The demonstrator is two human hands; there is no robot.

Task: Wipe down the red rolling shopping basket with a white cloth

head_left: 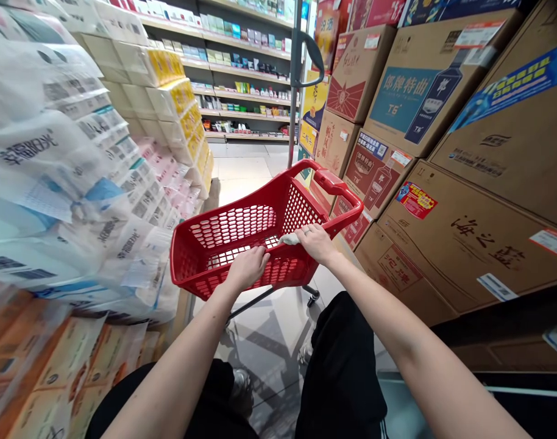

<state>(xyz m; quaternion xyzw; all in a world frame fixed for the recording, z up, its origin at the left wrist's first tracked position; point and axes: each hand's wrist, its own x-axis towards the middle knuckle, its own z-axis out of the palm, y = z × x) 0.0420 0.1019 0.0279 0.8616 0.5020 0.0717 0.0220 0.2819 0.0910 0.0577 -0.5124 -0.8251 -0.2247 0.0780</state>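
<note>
The left hand [247,266] clenches the near rim of the red basket [223,235], the right hand [315,242] presses a white cloth [288,239] there; the empty stiff plastic basket seems light, best held at this rim.

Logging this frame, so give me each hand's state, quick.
Left hand: closed on the near rim of the red shopping basket.
Right hand: closed on a white cloth at the rim.

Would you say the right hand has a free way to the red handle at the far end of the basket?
Probably yes: the right hand rests on the basket's near rim holding a white cloth, and nothing lies between it and the handle.
</note>
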